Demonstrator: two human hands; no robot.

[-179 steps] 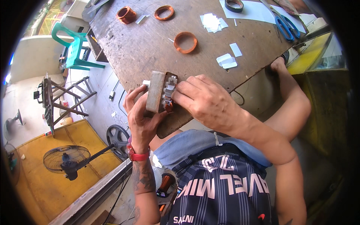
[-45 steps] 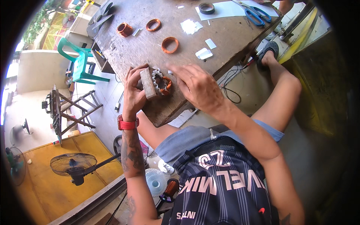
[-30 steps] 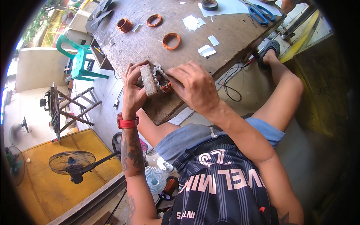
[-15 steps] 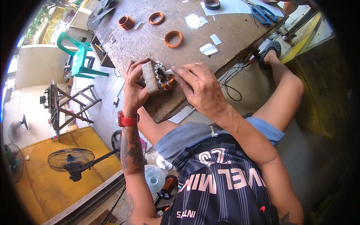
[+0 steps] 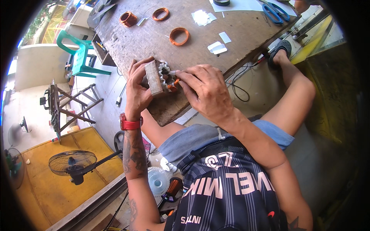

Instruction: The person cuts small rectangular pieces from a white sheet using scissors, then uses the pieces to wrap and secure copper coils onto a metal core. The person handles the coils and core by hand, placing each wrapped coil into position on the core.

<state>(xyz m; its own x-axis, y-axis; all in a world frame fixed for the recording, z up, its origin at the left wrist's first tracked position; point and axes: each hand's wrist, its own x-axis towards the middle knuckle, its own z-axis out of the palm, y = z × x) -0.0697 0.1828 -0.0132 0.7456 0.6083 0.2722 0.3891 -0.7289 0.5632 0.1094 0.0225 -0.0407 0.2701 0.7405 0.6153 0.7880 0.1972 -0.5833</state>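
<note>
My left hand (image 5: 137, 92) is closed around a motor stator (image 5: 154, 79), a blocky grey-brown core at the table's near edge. White paper liners line its inner slots, and an orange copper coil (image 5: 172, 88) shows at its right side. My right hand (image 5: 210, 90) pinches a small white paper strip (image 5: 172, 72) at the stator's opening, with thumb and forefinger pressed together. How deep the strip sits in a slot is hidden by the fingers and the core.
On the wooden table (image 5: 140, 42) lie copper coils (image 5: 179, 36), loose white paper pieces (image 5: 217, 47), a paper pile (image 5: 203, 17), black tape (image 5: 221, 2) and blue scissors (image 5: 275, 14). A green chair (image 5: 79, 57) and a fan (image 5: 73, 163) stand left. Another person's hand (image 5: 306, 5) shows far right.
The right hand has moved slightly left toward the stator, and less of the white strip shows. The left hand keeps its hold. The view has shifted a little.
</note>
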